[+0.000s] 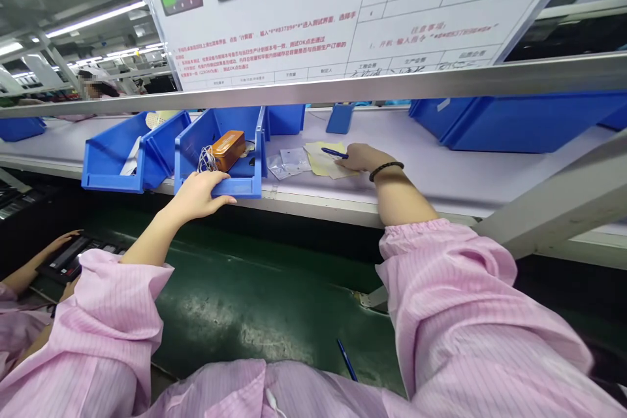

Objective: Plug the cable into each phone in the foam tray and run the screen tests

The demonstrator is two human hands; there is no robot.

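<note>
My left hand (203, 194) is at the front rim of a blue parts bin (245, 188), its fingers over the edge and the thumb outside. Inside that bin lie an orange box (229, 149) and a tangle of white cables (206, 160), close to my fingertips. On the shelf to the right, my right hand (365, 158) has its fingers closed at the end of a blue pen (334, 153). Yellowish paper (323, 166) lies under the pen and fingers. Beside it are clear plastic bags (289, 162).
Another blue bin (115, 160) stands left, with large blue bins (519, 123) at right. A blue flat piece (339, 119) lies behind the paper. A metal rail (313, 93) with an instruction sheet crosses above. A second pen (347, 359) is low down. A co-worker's hand (63, 240) shows at left.
</note>
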